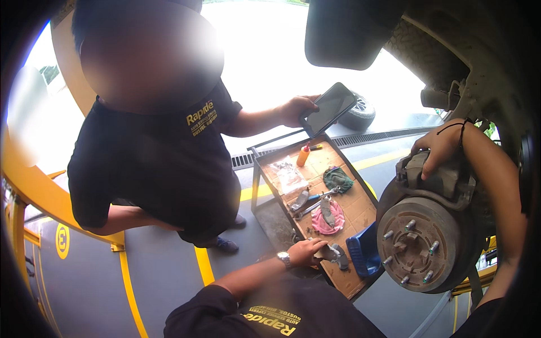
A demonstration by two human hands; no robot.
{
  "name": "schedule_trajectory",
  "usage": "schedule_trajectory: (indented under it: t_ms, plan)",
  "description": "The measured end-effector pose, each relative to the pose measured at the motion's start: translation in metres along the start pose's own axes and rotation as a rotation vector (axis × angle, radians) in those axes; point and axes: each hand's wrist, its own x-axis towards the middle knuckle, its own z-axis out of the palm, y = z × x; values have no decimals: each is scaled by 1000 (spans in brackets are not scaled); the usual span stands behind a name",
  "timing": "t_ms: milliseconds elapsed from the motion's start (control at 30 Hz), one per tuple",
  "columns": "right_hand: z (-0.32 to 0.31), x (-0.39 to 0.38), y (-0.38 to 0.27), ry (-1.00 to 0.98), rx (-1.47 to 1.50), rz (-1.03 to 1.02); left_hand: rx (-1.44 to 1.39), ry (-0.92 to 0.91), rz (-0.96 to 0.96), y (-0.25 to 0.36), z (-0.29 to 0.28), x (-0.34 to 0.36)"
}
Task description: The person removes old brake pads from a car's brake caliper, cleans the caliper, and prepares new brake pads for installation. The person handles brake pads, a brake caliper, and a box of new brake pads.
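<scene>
Cart (354,209) left of the brake rotor (420,248). Caliper (442,177) at rotor's upper edge, my right hand (442,147) on it. My left hand (307,252) over cart's near end, bin (356,250) to its right. Mid-cart: cloth (338,223) under a brake pad (327,210). Bottle (303,155) toward far end, plastic bag (289,174) left of it. Co-worker (155,158) left of cart. Wheel (363,115) on floor beyond.

Head-worn wide fisheye; downward view; brake disc (421,230) close at right
</scene>
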Motion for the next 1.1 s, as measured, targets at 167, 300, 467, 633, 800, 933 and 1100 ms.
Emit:
schedule_trajectory:
  t_ms: [167, 300, 467, 633, 800, 933, 1100]
  plan:
    - [4, 30, 14, 24, 110, -165, -70, 69, -49, -11, -27, 0]
    - [2, 16, -10, -14, -55, -79, -165, 102, -54, -1, -40, 7]
    - [8, 6, -3, 147, 43, -105, -205, 143, -5, 20, -59, 17]
    - [14, 8, 9, 314, 51, -236, -298, 279, 9, 43, -67, 38]
    - [22, -10, 5, 326, 123, -125, -342, 410, 98, 65, -84, 73]
    - [4, 13, -1, 348, 99, -209, -322, 480, 54, 58, -99, 65]
    - [12, 16, 17, 257, 163, -287, -350, 445, 39, 57, -90, 76]
